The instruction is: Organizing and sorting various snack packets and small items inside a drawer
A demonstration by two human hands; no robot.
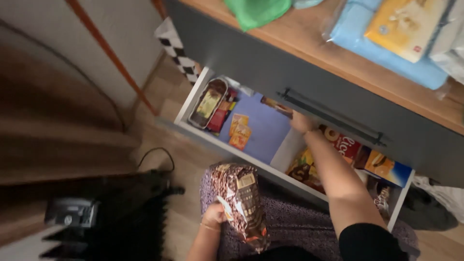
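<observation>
My left hand (213,215) grips a brown coffee-bean patterned bag (244,203) upright over my lap, near its lower edge. My right hand (300,122) reaches into an open white drawer (189,102), fingers closed on a small dark packet (276,106) near the drawer's back. The drawer has a blue liner (263,130). Two small orange sachets (239,131) lie left of my right hand. A dark tin with a yellow picture (209,102) sits at the drawer's left end, a red packet (218,120) beside it.
Red and orange boxes (369,157) fill the drawer's right side. Above it is a grey drawer front with a black handle (333,116) and a wooden countertop (309,41) bearing a green cloth (256,12) and blue and yellow packages (396,34). A black radiator heater (121,217) stands at lower left.
</observation>
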